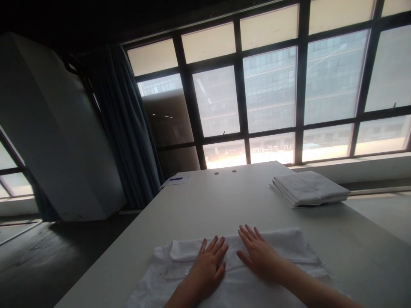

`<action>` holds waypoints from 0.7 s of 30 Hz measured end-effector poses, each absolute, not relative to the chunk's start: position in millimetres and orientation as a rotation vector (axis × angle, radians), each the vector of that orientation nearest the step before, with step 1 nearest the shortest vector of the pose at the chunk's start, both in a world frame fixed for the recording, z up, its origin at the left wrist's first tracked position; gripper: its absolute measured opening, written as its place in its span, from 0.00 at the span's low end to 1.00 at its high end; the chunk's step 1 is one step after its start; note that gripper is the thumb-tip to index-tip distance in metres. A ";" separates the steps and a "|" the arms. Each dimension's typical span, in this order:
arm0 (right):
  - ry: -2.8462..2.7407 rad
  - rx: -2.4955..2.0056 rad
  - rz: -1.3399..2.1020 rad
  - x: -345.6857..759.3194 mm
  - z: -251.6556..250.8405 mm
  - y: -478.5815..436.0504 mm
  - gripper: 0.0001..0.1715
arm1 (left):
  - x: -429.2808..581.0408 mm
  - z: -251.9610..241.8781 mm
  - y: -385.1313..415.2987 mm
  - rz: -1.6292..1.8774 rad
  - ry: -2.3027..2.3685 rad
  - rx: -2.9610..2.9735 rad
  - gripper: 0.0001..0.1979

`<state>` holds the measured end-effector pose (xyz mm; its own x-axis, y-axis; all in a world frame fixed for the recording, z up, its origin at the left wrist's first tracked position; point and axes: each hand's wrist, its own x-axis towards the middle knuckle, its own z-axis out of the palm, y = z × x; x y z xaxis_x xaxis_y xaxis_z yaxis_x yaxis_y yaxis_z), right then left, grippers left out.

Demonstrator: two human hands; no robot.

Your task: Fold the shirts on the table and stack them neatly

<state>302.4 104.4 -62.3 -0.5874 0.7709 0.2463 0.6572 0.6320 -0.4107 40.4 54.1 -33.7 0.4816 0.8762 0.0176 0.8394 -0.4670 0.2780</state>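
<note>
A white cloth garment (257, 291) lies spread at the near end of the table, with a folded edge along its far side. Flat on its left half rests my left hand (210, 263), fingers stretched out. My right hand (257, 252) presses on the cloth a little further right, its fingers spread and reaching to the far fold. Neither hand grips anything. A small shiny spot (187, 271) shows on the fabric beside my left hand; I cannot tell what it is. The cloth's near part runs out of view beneath my forearms.
On the white table (212, 205), a stack of folded white cloths (310, 188) sits at the right edge. A blue pen (176, 179) lies on paper (183, 181) at the far left corner. Two round inserts (234, 171) mark the far end. Curtain (128, 128) and windows stand behind.
</note>
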 end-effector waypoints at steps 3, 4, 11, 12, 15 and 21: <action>-2.498 -1.168 0.398 299.0 -77.3 111.7 0.42 | 41.5 -33.7 51.8 0.202 1.508 2.471 0.31; -2.506 -1.177 0.382 305.3 -81.7 113.0 0.42 | 41.5 -34.4 51.5 0.195 1.529 2.457 0.30; -2.456 -1.300 0.263 382.0 -100.4 113.3 0.40 | 6.8 -20.6 65.3 0.197 1.678 2.383 0.26; -2.435 -1.329 0.242 389.8 -101.6 113.2 0.39 | -5.6 -15.4 69.3 0.216 1.770 2.356 0.24; -2.367 -1.411 0.163 399.9 -102.4 112.2 0.38 | -47.8 -2.7 79.9 0.300 2.184 2.191 0.19; -2.223 -1.376 -0.069 385.9 -91.8 105.5 0.27 | -91.4 -15.4 90.6 0.336 2.483 1.849 0.12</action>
<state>385.9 105.5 -91.8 -0.3487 0.8208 0.4524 0.8472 0.4825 -0.2224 -91.4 90.6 -15.4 -0.2946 0.9497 0.1061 0.9438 0.2717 0.1881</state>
